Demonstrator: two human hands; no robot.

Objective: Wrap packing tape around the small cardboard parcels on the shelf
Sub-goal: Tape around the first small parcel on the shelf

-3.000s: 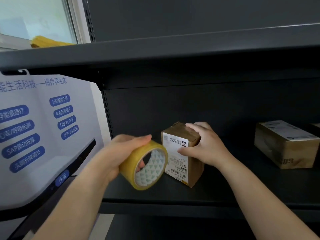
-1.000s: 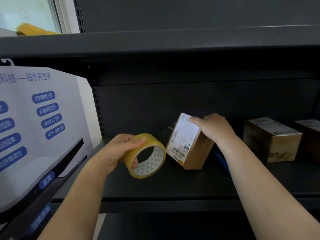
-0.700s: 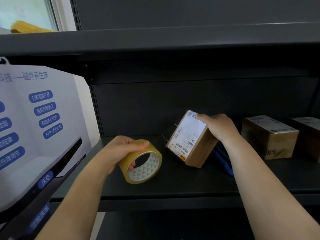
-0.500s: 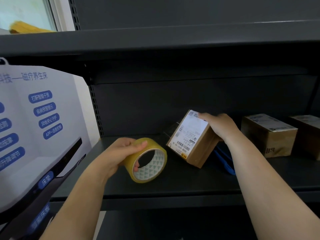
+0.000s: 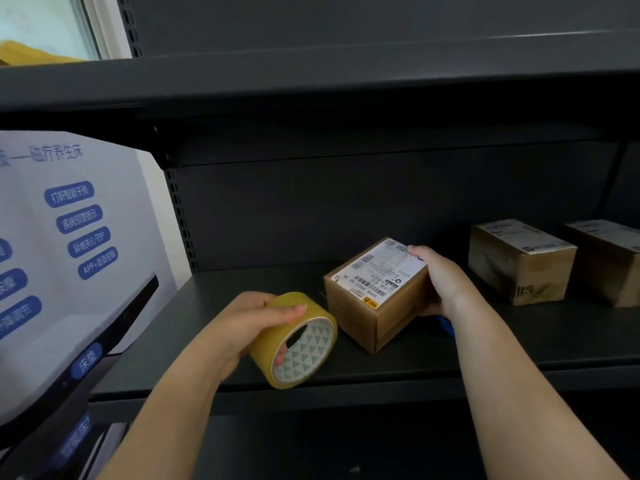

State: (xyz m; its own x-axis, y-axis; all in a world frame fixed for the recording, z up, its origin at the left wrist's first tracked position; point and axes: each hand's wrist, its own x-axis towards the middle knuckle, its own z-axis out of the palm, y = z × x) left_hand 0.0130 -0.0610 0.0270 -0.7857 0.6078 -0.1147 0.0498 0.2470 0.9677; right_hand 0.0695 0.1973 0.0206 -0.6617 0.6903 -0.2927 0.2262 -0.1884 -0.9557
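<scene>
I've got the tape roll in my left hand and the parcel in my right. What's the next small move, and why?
Probably bring the tape roll up against the parcel. The left hand grips the roll just left of it, a small gap between them, and the right hand steadies the parcel on the shelf.

A labelled brown parcel (image 5: 375, 296) sits on the shelf (image 5: 214, 292) beside a yellowish tape roll (image 5: 294, 339).

White poster (image 5: 65, 237) with blue Chinese labels at left; window (image 5: 41, 26) upper left.
</scene>
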